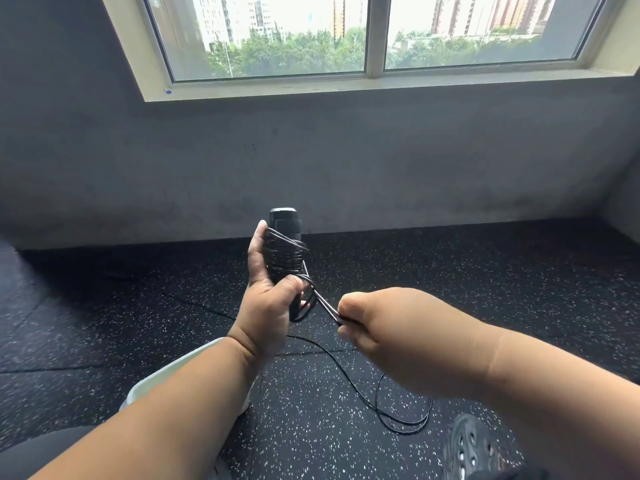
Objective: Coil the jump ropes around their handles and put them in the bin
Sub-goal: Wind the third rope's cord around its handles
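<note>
My left hand [268, 299] grips two black jump rope handles [284, 233] held upright together, with several turns of thin black rope coiled around them. My right hand [388, 323] is closed on a doubled strand of the black rope [323, 301], pulled taut down and to the right from the handles. The loose rest of the rope [391, 403] trails over the floor below my right forearm in a loop. A white bin [152, 386] sits on the floor under my left forearm, mostly hidden by it.
The floor [104, 306] is black speckled rubber matting. A grey wall [311, 161] with a wide window stands ahead. A black perforated shoe [471, 445] shows at the lower right, and a dark-clothed knee at the lower left.
</note>
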Demonstrator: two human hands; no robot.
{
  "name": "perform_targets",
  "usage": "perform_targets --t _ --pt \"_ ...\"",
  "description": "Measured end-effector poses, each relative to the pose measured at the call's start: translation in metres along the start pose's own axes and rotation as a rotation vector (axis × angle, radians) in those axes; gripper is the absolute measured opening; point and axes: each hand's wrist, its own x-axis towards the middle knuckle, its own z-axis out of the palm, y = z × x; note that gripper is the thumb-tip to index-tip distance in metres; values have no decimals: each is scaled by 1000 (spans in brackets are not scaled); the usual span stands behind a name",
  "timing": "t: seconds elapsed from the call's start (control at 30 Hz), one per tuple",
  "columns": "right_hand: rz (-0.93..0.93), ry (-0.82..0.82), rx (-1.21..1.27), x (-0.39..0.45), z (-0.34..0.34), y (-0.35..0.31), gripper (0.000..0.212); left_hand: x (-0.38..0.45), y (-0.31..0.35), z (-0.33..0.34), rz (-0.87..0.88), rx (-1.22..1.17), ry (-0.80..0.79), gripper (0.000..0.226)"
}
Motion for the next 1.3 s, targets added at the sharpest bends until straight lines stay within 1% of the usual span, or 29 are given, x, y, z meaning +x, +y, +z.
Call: perform_targets --t 0.1,0.17,0.23,0.33,0.37,0.43,0.57,0.63,0.73,0.83,0.93,1.03,1.17,1.23,1.3 --pt "4 65 8 -1 -11 6 27 1 -1 -3 -29 9 1 93" --pt "26 85 90 -1 -21 19 20 1 -4 -5 -40 33 -15 94" --pt "10 151 147 -2 -29 31 13 -2 -8 -4 -62 91 -73 96" --pt "-108 351 34 1 -37 52 7 -14 -13 3 -72 204 -198 97" --pt "-118 397 44 3 -40 58 4 -19 -14 8 -73 229 -236 98" --pt "-120 431 136 5 -42 68 1 -26 -13 16 -72 249 -302 98" --pt "-187 390 230 9 -37 71 6 -34 -9 22 -85 302 -416 102" --pt "-166 363 429 12 -34 77 8 -37 -6 24 -96 262 -482 103" --pt "-115 280 850 15 -27 89 9 -42 0 29 -109 208 -521 102" --pt "-96 198 1057 19 -16 93 14 -50 2 29 -121 195 -562 102" --pt "-61 162 1164 21 -9 91 14 -64 6 34 -126 177 -624 102" --pt "-76 142 1235 22 -10 90 13 -69 9 40 -107 156 -628 99" --pt "-79 19 1366 21 -10 85 11 -76 16 42 -19 157 -673 101" --pt "-87 -30 1458 21 -7 82 14 -78 19 43 1 153 -661 105" --pt "-80 1 1508 24 -6 78 13 -77 20 45 39 134 -602 106"
